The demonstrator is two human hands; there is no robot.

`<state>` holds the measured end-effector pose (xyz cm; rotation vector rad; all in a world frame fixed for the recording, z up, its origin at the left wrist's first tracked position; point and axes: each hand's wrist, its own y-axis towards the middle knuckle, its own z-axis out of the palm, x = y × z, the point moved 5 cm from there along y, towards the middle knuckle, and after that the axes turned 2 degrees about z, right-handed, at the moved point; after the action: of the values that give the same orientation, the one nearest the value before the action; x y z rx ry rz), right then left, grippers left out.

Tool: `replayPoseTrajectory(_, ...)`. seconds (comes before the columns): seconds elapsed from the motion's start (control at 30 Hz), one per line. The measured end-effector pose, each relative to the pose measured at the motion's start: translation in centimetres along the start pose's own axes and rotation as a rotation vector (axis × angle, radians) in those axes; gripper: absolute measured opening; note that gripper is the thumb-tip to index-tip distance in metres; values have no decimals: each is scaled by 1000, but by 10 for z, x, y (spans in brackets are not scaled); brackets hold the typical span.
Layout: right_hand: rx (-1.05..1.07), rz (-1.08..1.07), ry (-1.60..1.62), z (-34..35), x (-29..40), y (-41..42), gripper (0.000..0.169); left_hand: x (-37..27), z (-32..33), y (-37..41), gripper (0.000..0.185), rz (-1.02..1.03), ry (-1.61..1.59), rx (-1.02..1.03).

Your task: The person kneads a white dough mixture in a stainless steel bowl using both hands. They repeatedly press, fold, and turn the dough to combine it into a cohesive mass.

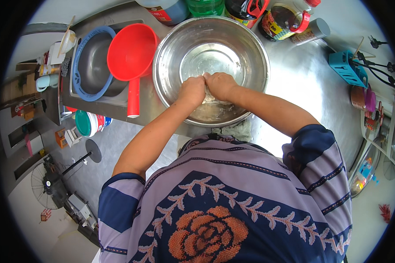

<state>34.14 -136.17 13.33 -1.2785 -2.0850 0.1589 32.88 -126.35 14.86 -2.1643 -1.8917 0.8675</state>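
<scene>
A wide stainless steel basin (pixel 258 59) stands on the metal counter in front of me, with wet smears and whitish specks on its inner wall. Both hands are down inside it, fists side by side, knuckles up. My left hand (pixel 193 89) is curled around part of a pale, soft mass (pixel 209 96) that looks like dough. Pressed close to it, my right hand (pixel 221 85) grips the same mass. Only a strip of the mass shows between and below the fists; the fingers hide the rest. A damp greyish cloth (pixel 242 131) lies under the basin's near edge.
A red plastic ladle (pixel 131 52) rests over the sink's edge, beside a blue ring-shaped rim (pixel 77 65) in the sink (pixel 97 62). Sauce bottles (pixel 279 23) and a detergent jug (pixel 168 11) line the back. A blue basket (pixel 347 69) and cables hang at right.
</scene>
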Motion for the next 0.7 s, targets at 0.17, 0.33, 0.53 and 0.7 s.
replayPoseTrajectory(0.17,76,53,35,-6,-2,13,24,1,-7,11,23,128,30,-39)
replayPoseTrajectory(0.33,58,12,80,-5,-10,26,24,9,-13,19,23,49,61,-14)
replayPoseTrajectory(0.53,230,-7,299,-13,-14,9,27,24,-15,4,23,-167,-531,239)
replayPoseTrajectory(0.7,132,-84,124,-33,2,-12,26,44,3,3,24,-140,-609,229)
